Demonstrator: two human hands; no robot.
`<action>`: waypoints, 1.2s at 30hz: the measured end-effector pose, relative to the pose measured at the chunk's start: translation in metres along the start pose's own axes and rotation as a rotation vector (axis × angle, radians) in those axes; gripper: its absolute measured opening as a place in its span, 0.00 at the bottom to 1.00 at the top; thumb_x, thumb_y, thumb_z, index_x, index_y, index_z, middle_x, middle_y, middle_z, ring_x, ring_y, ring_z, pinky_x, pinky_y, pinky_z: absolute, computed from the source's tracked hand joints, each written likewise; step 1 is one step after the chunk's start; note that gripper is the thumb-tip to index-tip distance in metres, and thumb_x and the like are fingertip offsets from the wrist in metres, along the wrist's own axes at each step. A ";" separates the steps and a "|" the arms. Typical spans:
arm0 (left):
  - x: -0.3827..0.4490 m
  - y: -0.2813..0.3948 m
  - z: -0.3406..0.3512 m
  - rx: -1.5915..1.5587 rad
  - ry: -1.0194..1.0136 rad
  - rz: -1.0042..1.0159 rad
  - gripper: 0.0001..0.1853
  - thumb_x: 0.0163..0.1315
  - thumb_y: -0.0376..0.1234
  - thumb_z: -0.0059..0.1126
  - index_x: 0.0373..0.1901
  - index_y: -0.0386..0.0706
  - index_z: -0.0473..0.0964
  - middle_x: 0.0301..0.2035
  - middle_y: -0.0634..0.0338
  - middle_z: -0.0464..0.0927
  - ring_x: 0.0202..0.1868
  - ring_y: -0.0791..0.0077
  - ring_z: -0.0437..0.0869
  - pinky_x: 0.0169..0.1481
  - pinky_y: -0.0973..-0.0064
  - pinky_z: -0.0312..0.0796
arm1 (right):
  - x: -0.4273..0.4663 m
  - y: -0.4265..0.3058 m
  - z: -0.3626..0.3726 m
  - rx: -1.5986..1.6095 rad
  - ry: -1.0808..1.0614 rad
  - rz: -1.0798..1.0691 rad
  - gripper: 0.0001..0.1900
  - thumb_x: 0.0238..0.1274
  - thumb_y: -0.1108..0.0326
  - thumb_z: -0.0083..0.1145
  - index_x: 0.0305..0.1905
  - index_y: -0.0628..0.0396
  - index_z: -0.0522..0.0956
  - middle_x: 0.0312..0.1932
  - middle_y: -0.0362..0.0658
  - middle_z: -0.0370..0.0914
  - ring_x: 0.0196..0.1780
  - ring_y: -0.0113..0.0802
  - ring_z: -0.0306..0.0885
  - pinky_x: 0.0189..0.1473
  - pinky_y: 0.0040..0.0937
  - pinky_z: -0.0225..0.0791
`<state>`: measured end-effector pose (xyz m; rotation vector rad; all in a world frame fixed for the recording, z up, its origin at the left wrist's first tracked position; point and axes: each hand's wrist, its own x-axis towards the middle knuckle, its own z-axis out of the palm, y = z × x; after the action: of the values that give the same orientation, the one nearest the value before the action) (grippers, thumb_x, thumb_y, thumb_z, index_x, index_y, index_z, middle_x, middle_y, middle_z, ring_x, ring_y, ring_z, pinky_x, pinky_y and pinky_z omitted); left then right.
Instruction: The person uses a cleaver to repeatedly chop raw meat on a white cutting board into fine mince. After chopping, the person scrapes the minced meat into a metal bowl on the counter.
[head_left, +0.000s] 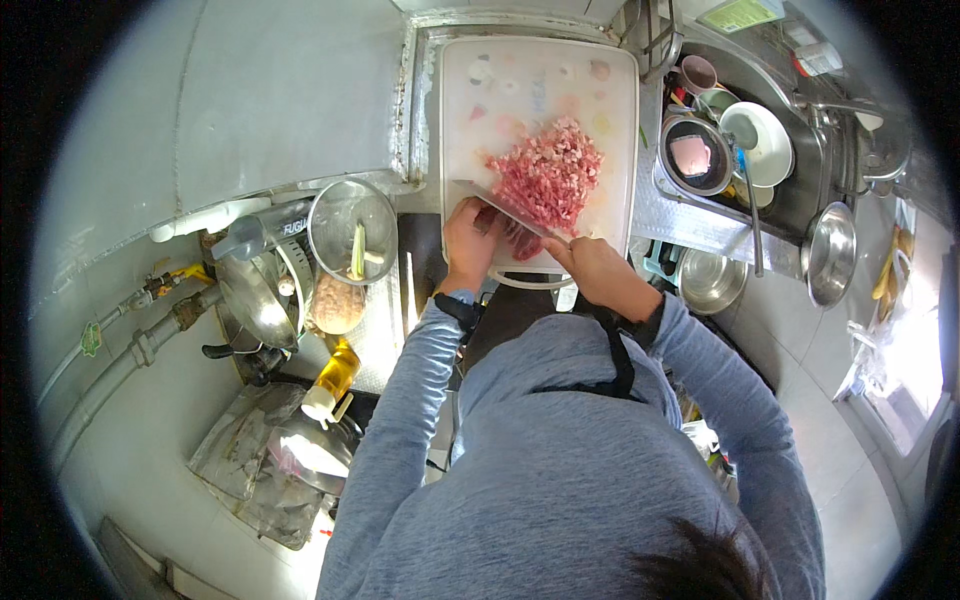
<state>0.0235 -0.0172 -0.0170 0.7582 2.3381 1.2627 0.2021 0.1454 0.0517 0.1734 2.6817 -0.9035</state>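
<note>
A white plastic cutting board (465, 97) lies before me, with a pile of chopped raw meat (547, 176) on its middle. My right hand (604, 270) grips a kitchen knife (506, 208) by its handle, the blade slanting up to the left along the near edge of the pile. Close to the blade, my left hand (469, 240) holds a piece of raw meat against the board at its near left part. A darker red strip of meat (525, 246) lies on the near side of the blade, between my hands.
Right of the board, a sink (795, 161) holds bowls, a cup and a ladle. Metal bowls (712, 281) stand nearer me. On the left are a glass bowl (352, 231) with a green-white stalk, an oil bottle (337, 371) and a metal wok or pan (259, 300).
</note>
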 end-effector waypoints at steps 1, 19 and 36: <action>0.001 0.000 0.000 -0.047 0.002 -0.001 0.14 0.58 0.26 0.74 0.46 0.37 0.84 0.41 0.51 0.85 0.40 0.57 0.91 0.46 0.65 0.81 | 0.007 0.003 0.004 -0.001 -0.004 -0.016 0.24 0.79 0.66 0.49 0.75 0.55 0.70 0.28 0.59 0.77 0.32 0.61 0.81 0.35 0.57 0.72; 0.003 0.001 0.001 -0.013 -0.021 0.017 0.15 0.57 0.25 0.70 0.47 0.37 0.82 0.40 0.48 0.85 0.41 0.51 0.90 0.48 0.63 0.81 | -0.004 0.029 0.023 0.026 -0.050 -0.053 0.29 0.74 0.71 0.49 0.79 0.52 0.66 0.30 0.61 0.77 0.33 0.62 0.82 0.35 0.58 0.74; 0.002 0.008 0.003 -0.060 -0.030 0.006 0.16 0.59 0.29 0.75 0.47 0.37 0.81 0.40 0.49 0.85 0.40 0.54 0.90 0.48 0.65 0.81 | 0.018 0.041 0.001 0.228 -0.112 0.185 0.24 0.83 0.59 0.46 0.79 0.41 0.66 0.28 0.60 0.79 0.34 0.64 0.83 0.35 0.57 0.73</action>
<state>0.0255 -0.0107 -0.0119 0.7599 2.2658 1.3088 0.1942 0.1778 0.0215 0.4022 2.4089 -1.1217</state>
